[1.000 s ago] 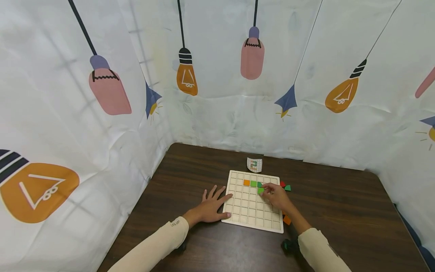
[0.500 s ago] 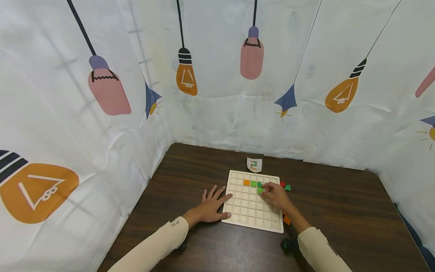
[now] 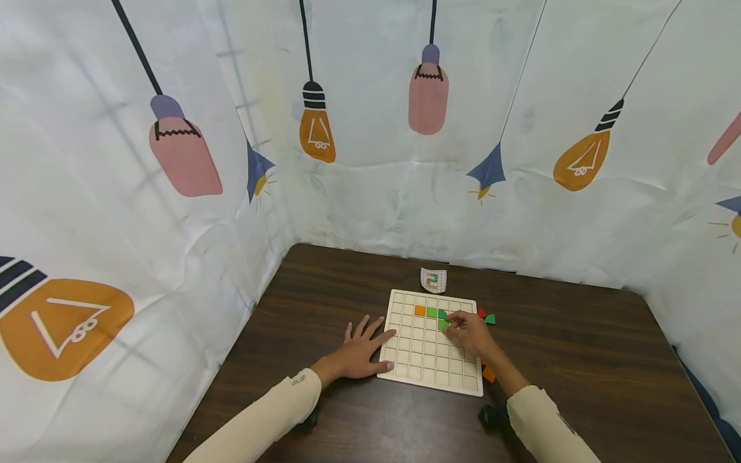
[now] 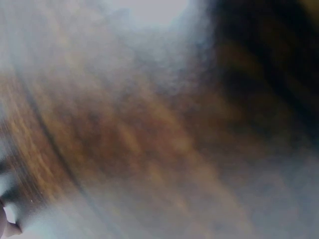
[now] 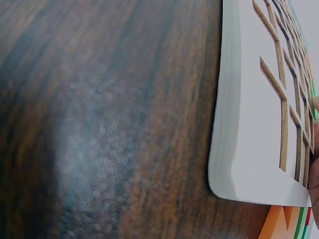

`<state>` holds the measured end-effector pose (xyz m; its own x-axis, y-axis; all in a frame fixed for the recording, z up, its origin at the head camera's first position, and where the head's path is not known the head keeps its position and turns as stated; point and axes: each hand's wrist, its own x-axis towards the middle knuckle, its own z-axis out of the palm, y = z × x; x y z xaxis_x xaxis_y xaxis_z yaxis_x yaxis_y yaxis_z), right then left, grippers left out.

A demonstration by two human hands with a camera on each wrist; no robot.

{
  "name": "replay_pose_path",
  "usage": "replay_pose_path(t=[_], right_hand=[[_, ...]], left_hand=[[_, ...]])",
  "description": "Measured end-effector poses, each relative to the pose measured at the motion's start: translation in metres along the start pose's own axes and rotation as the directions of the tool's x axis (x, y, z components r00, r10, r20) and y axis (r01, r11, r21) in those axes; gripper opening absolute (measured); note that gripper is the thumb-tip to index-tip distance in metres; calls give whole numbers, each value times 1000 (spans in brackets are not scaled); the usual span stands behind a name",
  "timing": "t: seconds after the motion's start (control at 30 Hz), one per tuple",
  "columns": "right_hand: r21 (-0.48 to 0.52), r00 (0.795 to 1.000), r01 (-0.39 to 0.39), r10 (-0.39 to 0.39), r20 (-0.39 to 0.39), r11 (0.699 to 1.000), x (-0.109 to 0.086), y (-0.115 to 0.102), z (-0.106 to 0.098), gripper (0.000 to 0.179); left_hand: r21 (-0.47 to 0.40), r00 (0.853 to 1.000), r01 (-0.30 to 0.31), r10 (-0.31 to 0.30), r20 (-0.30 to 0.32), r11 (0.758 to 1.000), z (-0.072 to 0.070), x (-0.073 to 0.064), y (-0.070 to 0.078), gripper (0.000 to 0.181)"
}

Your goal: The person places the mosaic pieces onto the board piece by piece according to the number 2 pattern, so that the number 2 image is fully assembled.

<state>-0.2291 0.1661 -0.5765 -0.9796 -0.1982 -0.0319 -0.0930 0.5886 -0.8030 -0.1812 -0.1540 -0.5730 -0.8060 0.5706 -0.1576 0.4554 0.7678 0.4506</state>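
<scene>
A pale wooden grid board (image 3: 413,360) lies on the dark table. My left hand (image 3: 357,355), fingers spread, rests along its left edge. In one upper row sit an orange tile (image 3: 419,310), a green tile (image 3: 431,312) and a darker green piece (image 3: 442,314), partly covered by my fingers. My right hand (image 3: 471,335) pinches a light green tile (image 3: 442,325) one row lower, at the board. In the right wrist view, the board's corner (image 5: 249,181) and part of my hand (image 5: 314,181) show. The left wrist view holds mostly blurred tabletop (image 4: 144,139).
A small printed pattern card (image 3: 433,281) lies beyond the board. Right of the board are a red piece (image 3: 481,313), a green piece (image 3: 491,319) and orange pieces (image 3: 489,373). A patterned white sheet (image 3: 370,212) hangs behind the table (image 3: 579,360).
The light green tile under my right fingertips seems to have shifted very slightly left. Both hands otherwise keep their places.
</scene>
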Motion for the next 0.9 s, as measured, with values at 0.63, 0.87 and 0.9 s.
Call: replay_pose_path(t=[0.63,0.87,0.9], right_hand=[[-33,1000,-2,1,-17,999,0,0,3,18],[-40,1000,-10,9,-28,999,0,0,3,18],[-40,1000,-15,14,-27,999,1,1,4,19]], left_hand=[[1,1000,2,-2,4,1000,1,1,-1,76],[5,1000,2,-2,4,1000,2,1,-2,76],[5,1000,1,-1,4,1000,2,1,-2,76]])
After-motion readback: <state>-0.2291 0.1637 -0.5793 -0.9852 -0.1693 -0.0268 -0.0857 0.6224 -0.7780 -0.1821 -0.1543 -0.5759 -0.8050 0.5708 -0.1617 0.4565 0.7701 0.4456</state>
